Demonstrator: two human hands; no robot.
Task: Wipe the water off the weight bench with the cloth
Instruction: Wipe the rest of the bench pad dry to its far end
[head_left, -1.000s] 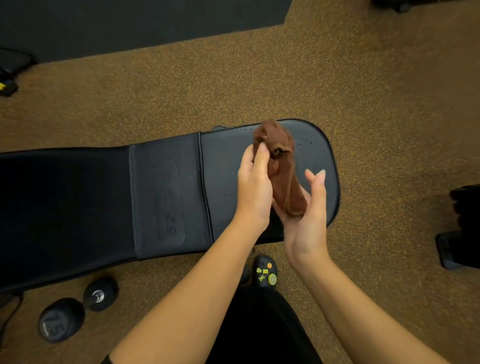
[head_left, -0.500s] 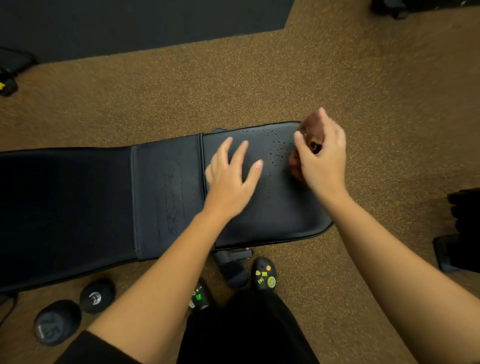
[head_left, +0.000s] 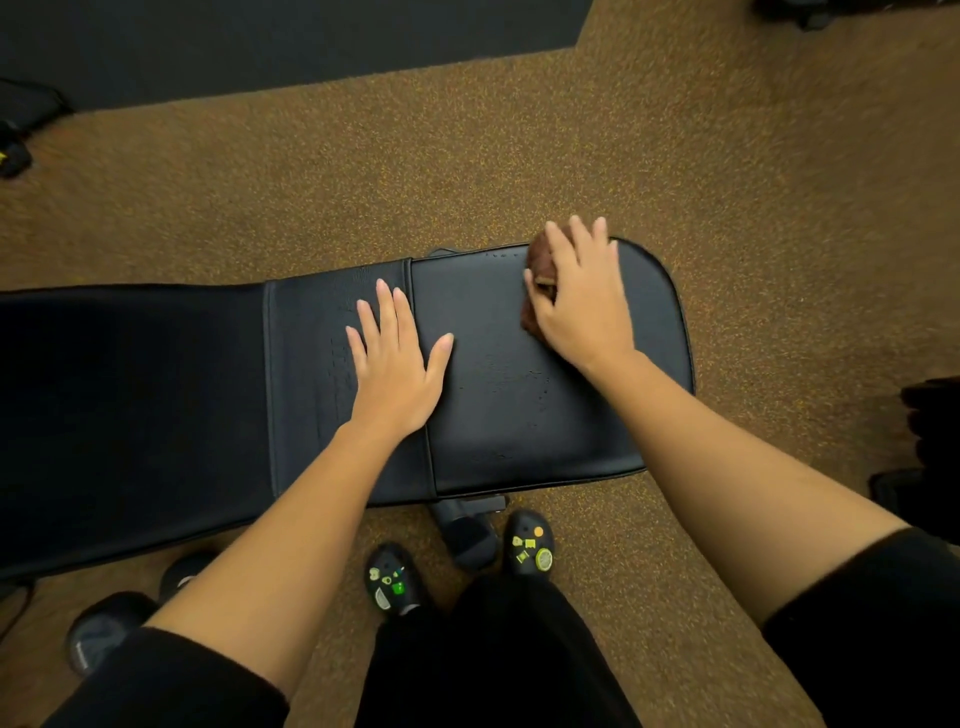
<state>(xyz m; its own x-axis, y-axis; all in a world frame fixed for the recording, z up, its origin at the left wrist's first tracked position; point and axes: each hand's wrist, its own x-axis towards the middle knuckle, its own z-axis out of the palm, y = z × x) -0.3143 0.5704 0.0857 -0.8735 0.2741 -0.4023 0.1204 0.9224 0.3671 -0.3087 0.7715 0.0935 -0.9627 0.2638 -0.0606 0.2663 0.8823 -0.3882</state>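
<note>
A black padded weight bench (head_left: 519, 415) lies across the speckled brown floor (head_left: 415, 171), its rounded seat end at the right. The right hand (head_left: 579, 301) presses down on a bunched brown cloth (head_left: 535, 291) near the far edge of the seat pad, toward its rounded end. The fingers (head_left: 571, 234) are spread flat over the cloth, so the grip is a palm-down press on it rather than a pinch; only the cloth's left side shows from under the hand. The left hand (head_left: 395, 364) lies flat and empty on the bench, fingers splayed wide, straddling the seam (head_left: 418, 364) between the seat pad and the back pad. Small water droplets (head_left: 519, 379) glint on the seat pad between the two hands, toward the near edge, and a few more on the back pad just left of the left hand.

Below the near edge of the bench stand two black clogs (head_left: 530, 543) with coloured charms. A dark dumbbell (head_left: 98, 634) lies on the floor at the lower left, partly hidden by the left sleeve (head_left: 171, 680).
</note>
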